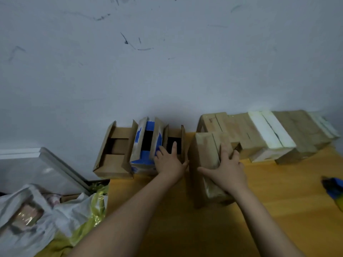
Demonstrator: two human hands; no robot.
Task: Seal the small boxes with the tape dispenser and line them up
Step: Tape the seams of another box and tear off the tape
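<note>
Three unsealed boxes stand against the wall with flaps up: a brown box [113, 154], a blue-and-white box [143, 145] and a small brown box [176, 138]. My left hand [169, 161] rests on the small brown box, fingers spread over its opening. My right hand [225, 166] lies flat on a taped brown box [206, 151] that stands nearer me on the table. Behind it runs a row of sealed boxes [267, 134] along the wall to the right. The blue and yellow tape dispenser [334, 189] lies at the right edge, blurred.
The orange-brown table [204, 229] carries everything. Left of it are white and yellow plastic bags [55, 210] with a wrapped packet inside, and a grey panel [42, 164] that leans on the wall.
</note>
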